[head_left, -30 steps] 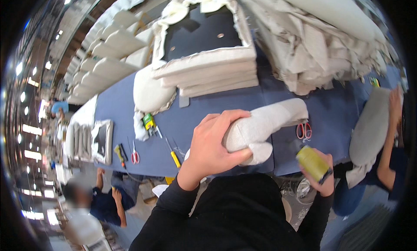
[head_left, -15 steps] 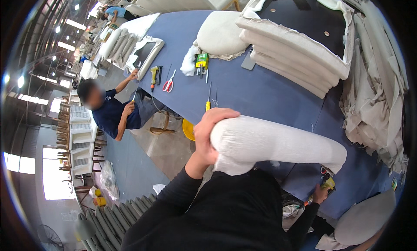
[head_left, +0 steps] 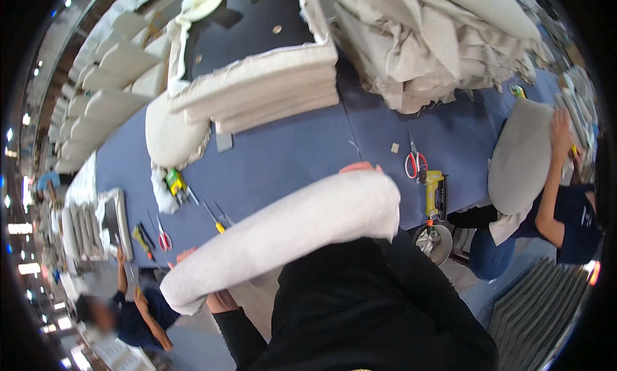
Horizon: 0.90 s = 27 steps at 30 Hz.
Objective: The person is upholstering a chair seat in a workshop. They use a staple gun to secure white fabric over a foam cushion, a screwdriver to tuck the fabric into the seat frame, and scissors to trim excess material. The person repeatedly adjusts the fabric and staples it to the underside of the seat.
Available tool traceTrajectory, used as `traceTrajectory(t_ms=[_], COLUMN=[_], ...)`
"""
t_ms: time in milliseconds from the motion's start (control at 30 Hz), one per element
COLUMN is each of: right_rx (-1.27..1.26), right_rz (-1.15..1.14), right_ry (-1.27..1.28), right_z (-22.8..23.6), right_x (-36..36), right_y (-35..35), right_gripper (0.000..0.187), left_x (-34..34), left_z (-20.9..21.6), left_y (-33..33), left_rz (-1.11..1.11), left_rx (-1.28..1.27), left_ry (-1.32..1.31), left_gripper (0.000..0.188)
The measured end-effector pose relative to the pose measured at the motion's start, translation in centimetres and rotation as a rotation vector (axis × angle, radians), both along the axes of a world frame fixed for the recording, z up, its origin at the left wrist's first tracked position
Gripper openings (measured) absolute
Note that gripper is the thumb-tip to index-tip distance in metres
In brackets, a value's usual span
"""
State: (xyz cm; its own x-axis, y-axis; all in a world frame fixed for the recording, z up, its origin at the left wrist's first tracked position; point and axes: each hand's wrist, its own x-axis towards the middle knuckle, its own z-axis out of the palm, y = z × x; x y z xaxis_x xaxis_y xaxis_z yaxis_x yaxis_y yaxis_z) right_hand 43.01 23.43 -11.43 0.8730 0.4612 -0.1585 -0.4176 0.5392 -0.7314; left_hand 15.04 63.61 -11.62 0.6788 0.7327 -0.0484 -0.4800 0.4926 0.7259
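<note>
A cream fabric-covered chair pad (head_left: 283, 233) is held up in front of my body, tilted with its right end higher. My left hand (head_left: 222, 301) grips its lower left end, with fingertips showing over the far edge. Around the right end, my right hand (head_left: 360, 167) is wrapped, only its fingers visible at the far edge. To the right, a yellow staple gun (head_left: 435, 194) lies on the blue-covered table (head_left: 276, 156) with its hose attached. Red-handled scissors (head_left: 416, 162) rest next to it. The pad's underside is hidden from view.
A stack of padded panels (head_left: 276, 91) and piled beige fabric (head_left: 411, 56) stand at the far side. A yellow-handled screwdriver (head_left: 220, 227) and second scissors (head_left: 164, 241) lie to the left. Co-workers sit at both sides; the right one handles a grey oval pad (head_left: 522, 152).
My right hand has let go of the staple gun, now on the table, and taken hold of the pad. The pad has swung left and tilted. My view has turned rightward.
</note>
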Motion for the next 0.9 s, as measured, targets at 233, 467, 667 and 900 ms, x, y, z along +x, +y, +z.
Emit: traceTrajectory(t_ms=[233,467,667,900], right_rx=[-0.704,-0.937,-0.937,-0.944], right_rz=[-0.309,-0.337,-0.385,-0.346], right_ry=[-1.155,-1.069,-1.030,-1.054], right_z=[17.3,15.0,16.2,16.4], right_x=[-3.4,-6.6,-4.8,-2.1], right_y=[1.3,7.2,9.2,9.7], right_gripper=[0.057,0.050,0.044,0.040], left_x=[6.3,13.5,18.7,21.7], left_z=[-6.4,1.8,10.4,21.6], left_y=[2.2,6.4,-1.2,-11.3], left_rz=[-0.149,-0.271,-0.497,-0.556], left_rx=[-0.394,0.420,1.023,1.421], left_ry=[0.095,0.587,0.493,0.025], left_gripper=[0.060,0.057,0.051,0.049])
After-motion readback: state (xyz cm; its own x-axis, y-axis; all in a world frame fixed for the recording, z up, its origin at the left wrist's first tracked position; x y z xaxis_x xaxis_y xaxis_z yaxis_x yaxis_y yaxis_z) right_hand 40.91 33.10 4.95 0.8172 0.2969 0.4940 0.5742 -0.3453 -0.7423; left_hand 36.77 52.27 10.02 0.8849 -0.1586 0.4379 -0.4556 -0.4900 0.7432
